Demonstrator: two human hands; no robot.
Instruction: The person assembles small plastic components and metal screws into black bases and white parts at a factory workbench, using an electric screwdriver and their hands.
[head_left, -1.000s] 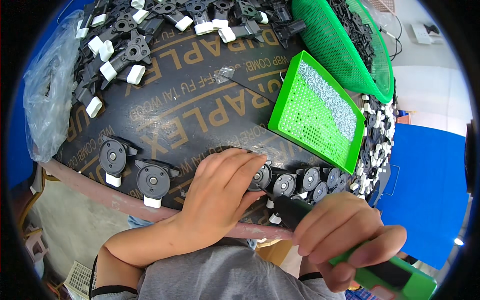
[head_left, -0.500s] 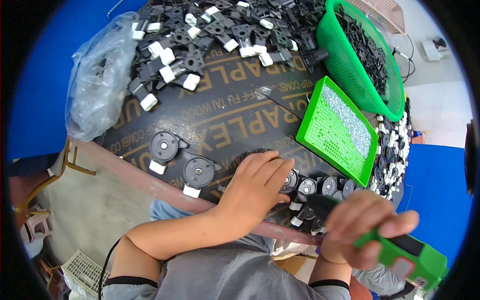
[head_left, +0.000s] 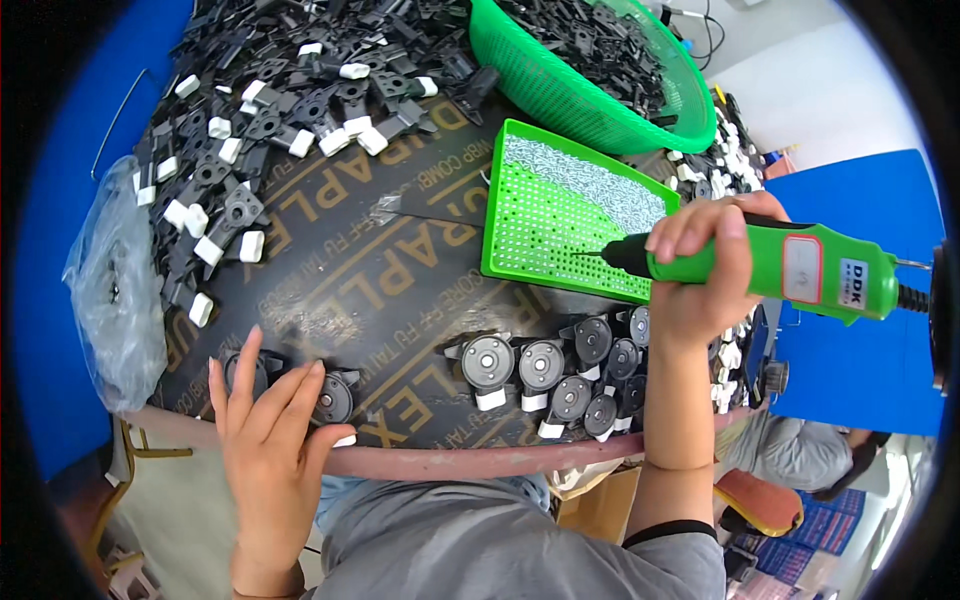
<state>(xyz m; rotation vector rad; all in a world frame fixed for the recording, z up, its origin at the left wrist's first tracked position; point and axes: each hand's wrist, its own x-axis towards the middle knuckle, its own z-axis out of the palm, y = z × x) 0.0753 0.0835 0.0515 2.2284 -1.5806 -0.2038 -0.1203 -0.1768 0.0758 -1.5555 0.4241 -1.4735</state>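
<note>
While the right hand [head_left: 706,262] grips the green electric screwdriver [head_left: 835,268], fingers wrapped round its body, the tool has moved: half a second ago its nose was down at the cluster of round black parts [head_left: 571,398], now its bit is over the bare perforated end of the green tray [head_left: 530,225], left of the right hand. Bit contact with tray: can't tell. Screws [head_left: 600,180] lie piled along the tray's far side. Left hand [head_left: 268,440] has come off the cluster and over to the two separate discs near the table's left edge, fingers spread, thumb apart, nothing pinched. Fingers partly cover the left disc [head_left: 247,372] and the right disc [head_left: 335,398]; can't tell if touching. Cluster's leftmost part [head_left: 488,362], previously partly covered, now shows fully, white end toward the person.
</note>
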